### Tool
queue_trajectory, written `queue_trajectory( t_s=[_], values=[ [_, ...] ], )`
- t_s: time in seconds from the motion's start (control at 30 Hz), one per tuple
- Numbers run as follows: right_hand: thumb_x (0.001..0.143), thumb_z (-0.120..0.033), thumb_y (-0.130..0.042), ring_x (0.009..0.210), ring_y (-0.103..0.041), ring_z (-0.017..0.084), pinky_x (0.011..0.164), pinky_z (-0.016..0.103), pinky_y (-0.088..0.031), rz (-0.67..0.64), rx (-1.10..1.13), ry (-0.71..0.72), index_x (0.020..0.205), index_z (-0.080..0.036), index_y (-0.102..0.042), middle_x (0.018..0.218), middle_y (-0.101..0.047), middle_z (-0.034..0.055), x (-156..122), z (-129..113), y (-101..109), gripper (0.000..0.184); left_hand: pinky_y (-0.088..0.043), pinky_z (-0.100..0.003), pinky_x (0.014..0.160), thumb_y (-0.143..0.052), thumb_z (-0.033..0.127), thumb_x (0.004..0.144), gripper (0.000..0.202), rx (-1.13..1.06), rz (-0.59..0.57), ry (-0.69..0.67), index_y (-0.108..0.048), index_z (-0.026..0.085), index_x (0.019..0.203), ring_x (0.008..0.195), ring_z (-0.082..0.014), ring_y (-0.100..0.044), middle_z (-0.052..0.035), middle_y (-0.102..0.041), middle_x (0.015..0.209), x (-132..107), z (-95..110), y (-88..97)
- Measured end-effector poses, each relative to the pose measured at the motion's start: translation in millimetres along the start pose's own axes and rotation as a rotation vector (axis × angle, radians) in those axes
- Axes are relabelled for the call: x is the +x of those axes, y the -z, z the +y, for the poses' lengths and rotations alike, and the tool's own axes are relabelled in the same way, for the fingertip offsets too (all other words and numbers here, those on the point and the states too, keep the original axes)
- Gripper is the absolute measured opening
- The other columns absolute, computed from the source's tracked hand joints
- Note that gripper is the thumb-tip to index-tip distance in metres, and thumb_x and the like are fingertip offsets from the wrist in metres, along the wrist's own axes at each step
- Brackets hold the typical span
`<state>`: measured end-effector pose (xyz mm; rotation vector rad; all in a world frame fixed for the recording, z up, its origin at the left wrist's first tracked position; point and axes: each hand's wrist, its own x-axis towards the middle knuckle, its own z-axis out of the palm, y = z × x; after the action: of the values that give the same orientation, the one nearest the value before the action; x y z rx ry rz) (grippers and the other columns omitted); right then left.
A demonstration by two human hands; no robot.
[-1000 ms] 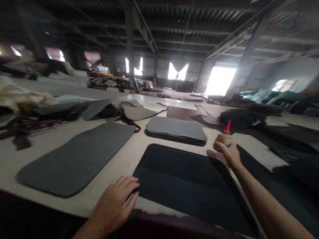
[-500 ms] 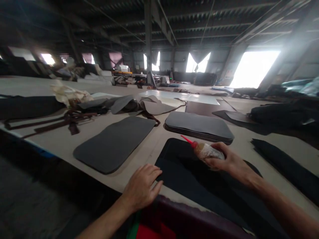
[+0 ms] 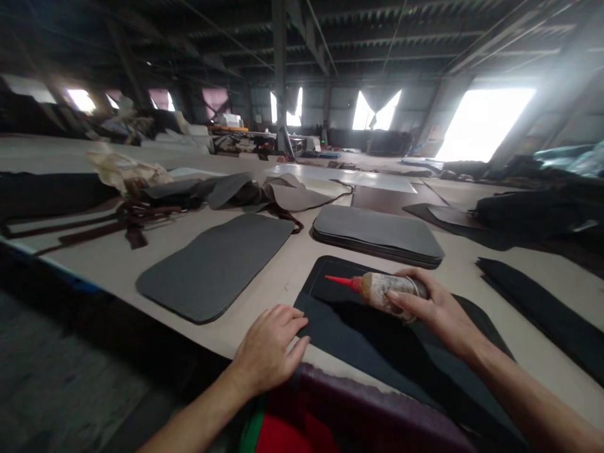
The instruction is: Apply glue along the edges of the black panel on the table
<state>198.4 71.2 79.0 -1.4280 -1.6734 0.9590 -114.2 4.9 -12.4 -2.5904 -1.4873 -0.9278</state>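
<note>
My right hand (image 3: 425, 302) is wrapped round a squeeze bottle (image 3: 384, 292) with a worn label and a long red nozzle. The bottle is held almost level above a black sheet with rounded corners (image 3: 358, 333), its nozzle pointing left. My left hand (image 3: 271, 346) rests at the table's front edge, its fingertips touching the left edge of the black sheet and its thumb apart from the fingers. Just behind the sheet lies a stack of grey rounded panels (image 3: 377, 229). Another grey rounded panel (image 3: 217, 267) lies to the left.
Grey offcuts (image 3: 292, 195), dark brown strips (image 3: 136, 233) and a crumpled cream bag (image 3: 127, 168) lie at the back left of the table (image 3: 283, 286). Folded black material (image 3: 542, 314) lies at the right. A dark purple padded edge (image 3: 368, 402) runs along the front.
My right hand has tilted the bottle, so its nozzle now lies flatter and reaches further left. My left hand has hardly moved. The view has shifted slightly.
</note>
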Motion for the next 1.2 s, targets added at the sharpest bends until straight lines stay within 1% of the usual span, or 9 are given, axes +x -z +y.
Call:
queue_trajectory(
  t_s=[0.13,0.3,0.43,0.53,0.63,0.77,0.93,1.07,1.2],
  values=[
    [0.073,-0.063,-0.07,0.079,-0.06,0.02,0.067,0.027,-0.047,0.015,0.017,-0.007,0.114,-0.021,-0.053,0.09,-0.065,0.0024,-2,2,3,0.061,-0.046,-0.048,0.098,-0.052,0.024,0.098,0.022,0.008,0.008,-0.005,-0.06,0.021,0.118,0.113,-0.0259,-0.054,-0.0049,-0.058,0.12,-2,-1,-1.2],
    [0.074,-0.065,-0.066,0.079,-0.059,0.02,0.066,0.028,-0.047,-0.022,-0.08,0.013,0.116,-0.022,-0.053,0.09,-0.064,0.0015,-14,-10,-6,0.061,-0.044,-0.047,0.103,-0.05,0.028,0.096,0.029,0.0,0.095,0.048,-0.053,0.018,0.123,0.122,-0.0278,-0.049,-0.0094,-0.05,0.132,-3,-1,0.8],
    [0.076,-0.06,-0.064,0.078,-0.059,0.019,0.067,0.03,-0.046,-0.084,-0.193,0.084,0.111,-0.022,-0.056,0.088,-0.063,0.0006,-21,-24,-22,0.052,-0.047,-0.047,0.099,-0.043,0.027,0.099,0.028,-0.081,0.096,0.126,-0.049,0.021,0.125,0.114,-0.0257,-0.054,-0.0071,-0.056,0.12,-1,-4,-0.5],
    [0.079,-0.053,-0.064,0.076,-0.058,0.018,0.067,0.03,-0.044,-0.087,-0.257,0.14,0.108,-0.023,-0.057,0.086,-0.063,-0.0014,-19,-28,-33,0.042,-0.048,-0.047,0.097,-0.05,0.024,0.095,0.035,-0.074,0.113,0.216,-0.044,0.022,0.129,0.109,-0.0246,-0.057,-0.0044,-0.059,0.116,1,-6,-5.0],
    [0.081,-0.05,-0.064,0.075,-0.056,0.017,0.069,0.03,-0.042,-0.091,-0.299,0.204,0.104,-0.023,-0.058,0.086,-0.063,-0.0015,-16,-29,-40,0.036,-0.047,-0.045,0.099,-0.063,0.021,0.089,0.046,-0.035,0.118,0.251,-0.042,0.024,0.13,0.11,-0.0241,-0.057,-0.0027,-0.06,0.117,2,-6,-8.2],
    [0.082,-0.048,-0.064,0.078,-0.056,0.017,0.072,0.031,-0.04,-0.112,-0.345,0.234,0.103,-0.023,-0.058,0.09,-0.062,-0.0002,-15,-34,-48,0.033,-0.048,-0.043,0.096,-0.073,0.017,0.085,0.052,0.011,0.105,0.238,-0.043,0.022,0.127,0.109,-0.0251,-0.058,-0.0043,-0.06,0.116,2,-4,-8.2],
    [0.084,-0.042,-0.064,0.081,-0.055,0.017,0.071,0.03,-0.038,-0.153,-0.448,0.256,0.104,-0.021,-0.057,0.094,-0.061,0.0013,-15,-42,-54,0.029,-0.049,-0.044,0.094,-0.078,0.015,0.084,0.054,0.042,0.084,0.209,-0.046,0.02,0.127,0.109,-0.0261,-0.056,-0.005,-0.058,0.117,4,-3,-6.2],
    [0.086,-0.041,-0.062,0.081,-0.054,0.017,0.07,0.029,-0.034,-0.163,-0.529,0.3,0.104,-0.021,-0.056,0.097,-0.06,0.0014,-12,-46,-56,0.027,-0.049,-0.044,0.093,-0.08,0.014,0.085,0.044,0.065,0.04,0.166,-0.056,0.02,0.121,0.108,-0.0264,-0.054,-0.0032,-0.058,0.114,6,-1,-2.2],
    [0.085,-0.04,-0.062,0.079,-0.052,0.016,0.067,0.029,-0.029,-0.183,-0.592,0.331,0.1,-0.02,-0.054,0.096,-0.058,0.0011,-8,-58,-57,0.025,-0.048,-0.043,0.095,-0.079,0.013,0.087,0.035,0.052,-0.022,0.157,-0.063,0.021,0.118,0.111,-0.0261,-0.052,-0.0022,-0.058,0.115,9,1,2.4]
  ],
)
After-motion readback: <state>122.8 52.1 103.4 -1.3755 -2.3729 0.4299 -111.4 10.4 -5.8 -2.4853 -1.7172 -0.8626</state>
